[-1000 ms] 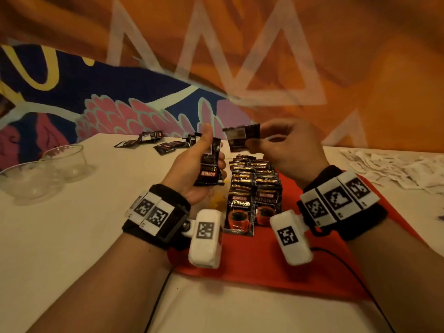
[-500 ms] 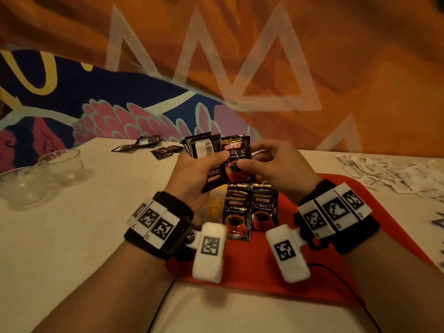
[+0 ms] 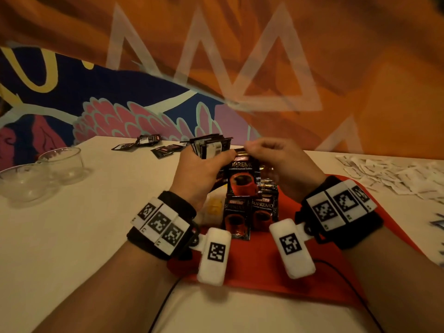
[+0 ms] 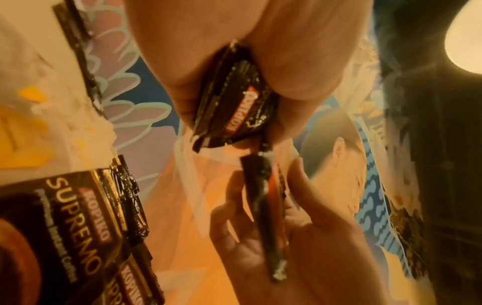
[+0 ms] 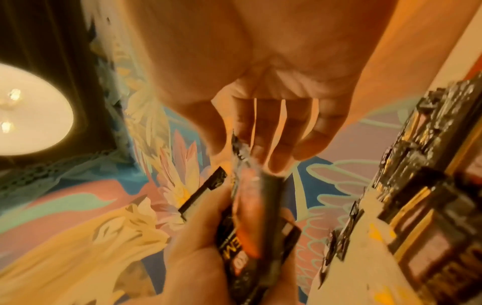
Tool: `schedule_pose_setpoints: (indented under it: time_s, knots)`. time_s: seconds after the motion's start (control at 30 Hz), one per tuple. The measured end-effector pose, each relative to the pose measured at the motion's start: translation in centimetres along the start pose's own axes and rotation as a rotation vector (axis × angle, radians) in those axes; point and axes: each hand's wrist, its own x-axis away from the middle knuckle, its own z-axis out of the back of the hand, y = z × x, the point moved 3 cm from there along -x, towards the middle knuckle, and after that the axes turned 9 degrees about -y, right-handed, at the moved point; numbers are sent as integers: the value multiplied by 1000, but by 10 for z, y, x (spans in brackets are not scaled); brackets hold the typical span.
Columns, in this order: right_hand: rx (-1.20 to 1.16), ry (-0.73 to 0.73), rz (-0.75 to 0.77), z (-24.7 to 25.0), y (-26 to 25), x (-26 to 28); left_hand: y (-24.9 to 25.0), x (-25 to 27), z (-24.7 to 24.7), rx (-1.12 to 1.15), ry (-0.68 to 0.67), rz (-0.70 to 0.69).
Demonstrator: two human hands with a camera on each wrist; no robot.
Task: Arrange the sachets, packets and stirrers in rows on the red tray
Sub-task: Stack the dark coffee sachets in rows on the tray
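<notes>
Sachets [image 3: 249, 212] lie in two rows on the red tray [image 3: 300, 280], partly hidden by both wrists. Above them the right hand [image 3: 283, 164] pinches one black sachet [image 3: 242, 179], seemingly lower than half a second ago; the left hand [image 3: 199, 171] clutches a stack [image 3: 211, 146]. Beyond lie loose sachets [image 3: 146, 140].

Painted mural wall [image 3: 336, 68] behind white table [image 3: 72, 236]
</notes>
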Motion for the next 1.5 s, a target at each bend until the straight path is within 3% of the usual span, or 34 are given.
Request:
schedule_pose_setpoints:
  time_s: [0.2,0.5,0.57,0.7,0.8,0.9,1.03,1.23,1.5]
  knots:
    - [-127,-14,-99,-2,4,0,2,4,-5,-68,-6,-100]
    - [-221,-70,-142,-3,11,-1,2,3,-4,87,21,-65]
    - [-122,-69,-128,-2,10,0,3,2,-1,89,43,-82]
    - [420,-11,-31,8,6,2,2,1,4,117,72,-8]
    - [517,2,-55,11,6,2,-4,1,5,148,72,135]
    - [536,-15,-92,13,6,6,-7,-2,6,108,71,170]
    - [518,-43,-211,18,9,15,-11,-7,13,100,112,197]
    - [455,-123,-535,37,18,39,-14,-13,24,232,155,242]
    - [442,-109,-744,43,31,59,-18,-14,26,265,117,265]
